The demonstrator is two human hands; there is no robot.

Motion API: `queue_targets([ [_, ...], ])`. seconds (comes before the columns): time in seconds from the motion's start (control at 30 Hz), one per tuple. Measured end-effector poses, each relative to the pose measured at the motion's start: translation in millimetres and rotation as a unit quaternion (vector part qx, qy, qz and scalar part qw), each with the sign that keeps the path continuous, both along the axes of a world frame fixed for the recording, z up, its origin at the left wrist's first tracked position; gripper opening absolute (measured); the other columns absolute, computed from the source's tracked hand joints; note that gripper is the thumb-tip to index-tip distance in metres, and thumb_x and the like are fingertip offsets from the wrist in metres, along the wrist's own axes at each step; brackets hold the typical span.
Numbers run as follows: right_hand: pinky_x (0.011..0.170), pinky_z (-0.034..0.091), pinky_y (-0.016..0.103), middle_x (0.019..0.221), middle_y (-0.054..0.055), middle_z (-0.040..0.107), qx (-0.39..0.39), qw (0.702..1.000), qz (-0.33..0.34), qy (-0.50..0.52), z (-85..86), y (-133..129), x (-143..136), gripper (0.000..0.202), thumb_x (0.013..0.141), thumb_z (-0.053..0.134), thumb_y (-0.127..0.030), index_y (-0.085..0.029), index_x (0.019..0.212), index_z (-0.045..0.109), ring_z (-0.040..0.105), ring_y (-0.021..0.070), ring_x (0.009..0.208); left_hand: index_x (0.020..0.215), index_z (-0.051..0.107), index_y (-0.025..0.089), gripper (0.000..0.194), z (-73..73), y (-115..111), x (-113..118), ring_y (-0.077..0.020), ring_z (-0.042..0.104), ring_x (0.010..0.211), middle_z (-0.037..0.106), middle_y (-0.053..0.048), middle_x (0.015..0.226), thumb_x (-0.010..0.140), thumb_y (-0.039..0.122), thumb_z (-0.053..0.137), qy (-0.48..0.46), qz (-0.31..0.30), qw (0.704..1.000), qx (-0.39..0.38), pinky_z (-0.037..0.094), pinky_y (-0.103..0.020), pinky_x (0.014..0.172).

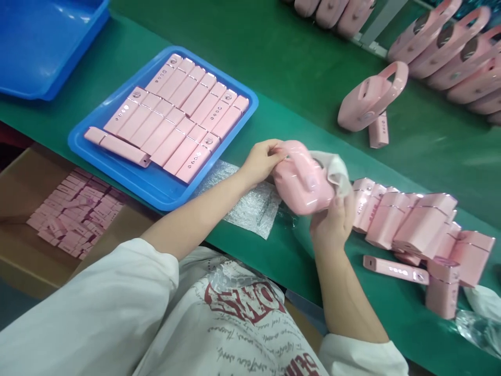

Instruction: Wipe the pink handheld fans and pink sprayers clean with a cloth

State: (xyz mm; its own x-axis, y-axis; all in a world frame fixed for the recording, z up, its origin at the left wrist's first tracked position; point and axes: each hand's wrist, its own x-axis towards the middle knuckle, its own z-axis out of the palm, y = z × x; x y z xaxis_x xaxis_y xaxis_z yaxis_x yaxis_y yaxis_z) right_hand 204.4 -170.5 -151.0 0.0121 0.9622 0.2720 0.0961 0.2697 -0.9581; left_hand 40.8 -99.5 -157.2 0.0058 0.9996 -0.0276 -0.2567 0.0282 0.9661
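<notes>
My left hand (262,161) is closed on a glossy pink rounded device with a loop handle (301,180), gripping it near the handle's end. Against the other side of the device, my right hand (332,222) presses a white cloth (338,169), its fingers closed on the fabric; the cloth is slightly blurred. The device is tilted and held above the green table. Beneath it lies a sheet of bubble wrap (254,209). A similar pink device (358,107) rests further back, touching a small pink block (379,130).
A blue tray (168,201) at left holds rows of pink bars. Loose pink boxes (422,219) crowd the right side, with a pink bar (395,269) in front. Handled devices (442,47) line the back right. An open carton (23,183) and a blue bin (50,89) are at left.
</notes>
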Motion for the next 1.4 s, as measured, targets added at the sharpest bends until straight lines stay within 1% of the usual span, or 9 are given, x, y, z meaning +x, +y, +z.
queue_targets([
  [0.2, 0.104, 0.046, 0.043, 0.135, 0.007, 0.057, -0.251, 0.926, 0.157, 0.234, 5.4, 5.6, -16.9, 0.065, 0.074, 0.065, -0.061, -0.023, 0.126, 0.055, 0.053, 0.0257, 0.127, 0.088, 0.067, 0.017, 0.026, 25.3, -13.3, -1.7, -0.0150, 0.065, 0.076, 0.069, -0.002, 0.081, 0.067, 0.029, 0.077, -0.137, -0.038, 0.989, -0.043, 0.050, -0.030, 0.075],
  [0.37, 0.091, 0.056, 0.046, 0.119, 0.009, 0.068, -0.312, 0.879, 0.194, 0.303, 11.7, -9.6, -26.7, 0.068, 0.064, 0.073, -0.059, -0.022, 0.118, 0.058, 0.065, 0.0304, 0.108, 0.091, 0.065, 0.017, 0.031, 43.4, -25.0, -2.2, -0.0174, 0.068, 0.077, 0.071, -0.003, 0.079, 0.064, 0.023, 0.079, -0.189, -0.062, 0.979, -0.040, 0.052, -0.032, 0.075],
  [0.53, 0.088, 0.056, 0.046, 0.104, 0.007, 0.073, -0.254, 0.892, 0.134, 0.349, 22.0, -5.0, -28.0, 0.057, 0.064, 0.071, -0.057, -0.022, 0.107, 0.063, 0.069, 0.0298, 0.096, 0.099, 0.066, 0.017, 0.039, 41.2, -21.7, -4.7, -0.0172, 0.066, 0.084, 0.070, -0.006, 0.094, 0.067, 0.036, 0.077, -0.105, -0.081, 0.991, -0.032, 0.051, -0.031, 0.076],
  [0.67, 0.090, 0.055, 0.043, 0.104, 0.005, 0.071, -0.150, 0.916, 0.021, 0.372, 27.9, 11.8, -11.6, 0.050, 0.073, 0.060, -0.059, -0.023, 0.107, 0.061, 0.067, 0.0259, 0.098, 0.100, 0.065, 0.019, 0.038, 36.0, -23.8, -3.4, -0.0193, 0.064, 0.097, 0.069, -0.007, 0.102, 0.077, 0.048, 0.063, -0.083, -0.065, 0.994, -0.037, 0.050, -0.032, 0.084],
  [0.77, 0.092, 0.053, 0.043, 0.115, 0.009, 0.066, -0.077, 0.940, -0.042, 0.330, 26.6, 18.9, 0.0, 0.059, 0.071, 0.066, -0.055, -0.022, 0.117, 0.054, 0.064, 0.0258, 0.104, 0.117, 0.057, 0.023, 0.061, 32.7, -35.2, 2.8, -0.0240, 0.059, 0.110, 0.062, -0.010, 0.123, 0.072, 0.064, 0.062, -0.074, -0.133, 0.988, -0.003, 0.051, -0.035, 0.086],
  [0.9, 0.096, 0.049, 0.041, 0.128, 0.012, 0.055, 0.014, 0.975, -0.065, 0.213, 16.5, 11.6, -1.5, 0.076, 0.063, 0.079, -0.041, -0.023, 0.126, 0.041, 0.058, 0.0251, 0.113, 0.135, 0.033, 0.032, 0.098, 26.5, -48.7, 9.8, -0.0270, 0.047, 0.128, 0.042, -0.009, 0.145, 0.054, 0.053, 0.084, -0.019, -0.161, 0.986, 0.046, 0.046, -0.036, 0.098],
  [1.07, 0.095, 0.049, 0.040, 0.121, 0.010, 0.052, 0.112, 0.988, -0.067, 0.081, 8.6, -7.1, -10.4, 0.077, 0.066, 0.079, -0.037, -0.028, 0.128, 0.033, 0.056, 0.0246, 0.113, 0.127, 0.039, 0.030, 0.094, 25.0, -45.5, 6.6, -0.0276, 0.051, 0.122, 0.051, -0.008, 0.132, 0.048, 0.050, 0.088, 0.020, -0.124, 0.991, 0.054, 0.044, -0.038, 0.097],
  [1.23, 0.077, 0.053, 0.032, 0.098, 0.004, 0.054, 0.231, 0.971, -0.066, -0.002, 16.5, -9.6, -3.0, 0.060, 0.069, 0.077, -0.035, -0.028, 0.120, 0.047, 0.059, 0.0204, 0.087, 0.114, 0.048, 0.027, 0.086, 30.2, -41.0, 4.6, -0.0240, 0.058, 0.105, 0.059, -0.005, 0.112, 0.042, 0.047, 0.090, -0.052, -0.149, 0.986, 0.049, 0.048, -0.032, 0.086],
  [1.4, 0.075, 0.052, 0.032, 0.098, 0.004, 0.056, 0.267, 0.961, -0.060, -0.028, 15.5, -5.7, 0.3, 0.070, 0.065, 0.079, -0.038, -0.027, 0.127, 0.048, 0.058, 0.0210, 0.083, 0.113, 0.050, 0.027, 0.084, 34.2, -43.2, 1.8, -0.0198, 0.058, 0.098, 0.058, -0.003, 0.109, 0.040, 0.038, 0.092, -0.069, -0.138, 0.986, 0.060, 0.048, -0.030, 0.084],
])
